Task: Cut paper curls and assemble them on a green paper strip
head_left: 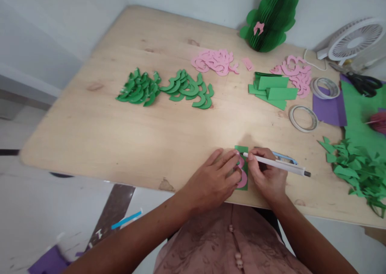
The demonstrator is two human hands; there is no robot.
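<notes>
Near the table's front edge lies a green paper strip [245, 177] with a pink curved cutout [242, 178] on top of it. My left hand [212, 179] rests over the left side of both, its fingers pressing the pink cutout against the strip. A white pen [277, 163] is pinched in my right hand [268, 175], with its tip at the upper part of the pink cutout. Just behind my right hand lies a blue cutter [285, 158], partly hidden by the hand and pen.
Green curved pieces [188, 89] and pink cutouts [214, 61] lie further back. Folded green strips [273, 88], tape rolls [303, 118], black scissors [363, 84], green scraps [356, 167] and a white fan [356, 40] are at the right. A green paper ornament [269, 20] stands behind.
</notes>
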